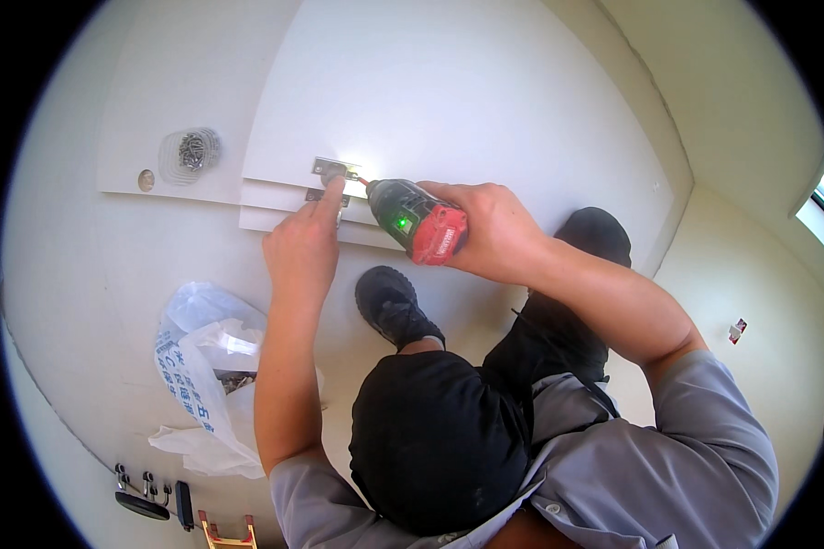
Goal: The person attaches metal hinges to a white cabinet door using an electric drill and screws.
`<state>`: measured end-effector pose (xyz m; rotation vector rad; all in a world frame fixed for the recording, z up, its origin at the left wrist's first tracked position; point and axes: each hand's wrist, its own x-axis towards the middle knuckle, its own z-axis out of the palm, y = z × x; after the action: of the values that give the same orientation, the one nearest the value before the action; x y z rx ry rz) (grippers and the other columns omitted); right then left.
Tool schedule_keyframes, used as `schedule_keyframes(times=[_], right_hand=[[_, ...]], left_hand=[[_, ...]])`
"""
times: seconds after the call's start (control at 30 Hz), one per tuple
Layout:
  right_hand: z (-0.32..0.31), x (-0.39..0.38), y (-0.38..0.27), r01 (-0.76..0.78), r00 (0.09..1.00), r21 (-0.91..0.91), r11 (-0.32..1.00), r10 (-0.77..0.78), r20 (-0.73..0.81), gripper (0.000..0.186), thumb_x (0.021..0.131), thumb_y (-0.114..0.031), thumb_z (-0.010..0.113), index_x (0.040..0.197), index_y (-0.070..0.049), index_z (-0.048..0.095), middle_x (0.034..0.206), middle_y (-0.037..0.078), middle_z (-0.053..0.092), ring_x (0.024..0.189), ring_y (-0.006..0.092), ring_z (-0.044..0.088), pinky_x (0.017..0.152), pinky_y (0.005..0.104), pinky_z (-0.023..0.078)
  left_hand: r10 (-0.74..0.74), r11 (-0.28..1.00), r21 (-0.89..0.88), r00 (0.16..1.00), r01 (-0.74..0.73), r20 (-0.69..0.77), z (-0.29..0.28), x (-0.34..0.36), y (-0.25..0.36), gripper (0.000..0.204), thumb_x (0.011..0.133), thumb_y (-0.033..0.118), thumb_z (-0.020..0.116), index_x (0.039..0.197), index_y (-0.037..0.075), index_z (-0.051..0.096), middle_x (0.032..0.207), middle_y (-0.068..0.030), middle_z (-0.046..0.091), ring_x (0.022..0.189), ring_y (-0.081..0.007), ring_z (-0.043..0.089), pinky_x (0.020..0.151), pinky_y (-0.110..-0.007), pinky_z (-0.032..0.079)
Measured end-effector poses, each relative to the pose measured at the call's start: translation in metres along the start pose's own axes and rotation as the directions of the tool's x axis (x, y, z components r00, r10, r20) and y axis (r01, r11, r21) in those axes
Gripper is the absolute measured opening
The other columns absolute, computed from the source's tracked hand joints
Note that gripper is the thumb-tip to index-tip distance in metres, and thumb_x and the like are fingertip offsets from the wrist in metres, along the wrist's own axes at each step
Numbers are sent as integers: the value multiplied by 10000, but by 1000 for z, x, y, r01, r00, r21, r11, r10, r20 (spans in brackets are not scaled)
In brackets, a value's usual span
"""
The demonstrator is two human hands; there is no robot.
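A metal cabinet hinge (pixel 322 166) sits at the near edge of the top white panel (pixel 467 91). My left hand (pixel 302 242) holds it there, with the index fingertip pressed on it and the other fingers curled. Wrapped round a red and black cordless driver (pixel 407 218) is my right hand (pixel 490 224). The driver points left, its bit reaching the hinge's right side, where its lamp throws a bright spot. A second hinge (pixel 314 195) shows just below, at the edge of the panel underneath; my left finger partly covers it.
A clear plastic tub of screws (pixel 192 154) stands on another panel to the left, near a round hole (pixel 146 180). An open white plastic bag (pixel 192 375) lies left of my arm. My shoe (pixel 394 304) is close to the panels' near edge. A red-and-yellow frame (pixel 229 540) stands lower left.
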<state>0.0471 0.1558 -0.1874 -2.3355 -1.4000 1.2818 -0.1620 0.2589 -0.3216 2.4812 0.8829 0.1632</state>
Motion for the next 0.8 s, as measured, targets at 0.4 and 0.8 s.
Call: schedule_keyframes(times=[0.4, 0.8], right_hand=[[-13, 12, -16, -21, 996, -115, 993, 30, 78, 547, 803, -344, 804, 1258, -62, 691, 910, 190, 752, 846, 384, 729, 787, 460, 591], [-18, 39, -36, -48, 965, -294, 955, 120, 232, 525, 823, -321, 780, 1290, -103, 680, 956, 169, 756, 890, 381, 715, 803, 457, 574]], left_hand=[[-9, 999, -35, 1000, 10, 10, 0, 0, -1, 500, 856, 60, 625, 1323, 236, 648, 715, -35, 631, 617, -259, 657, 507, -410, 499], [-74, 997, 28, 988, 71, 135, 1, -2, -4, 493, 879, 94, 644, 1347, 249, 666, 791, -40, 694, 669, -264, 691, 566, -418, 536]])
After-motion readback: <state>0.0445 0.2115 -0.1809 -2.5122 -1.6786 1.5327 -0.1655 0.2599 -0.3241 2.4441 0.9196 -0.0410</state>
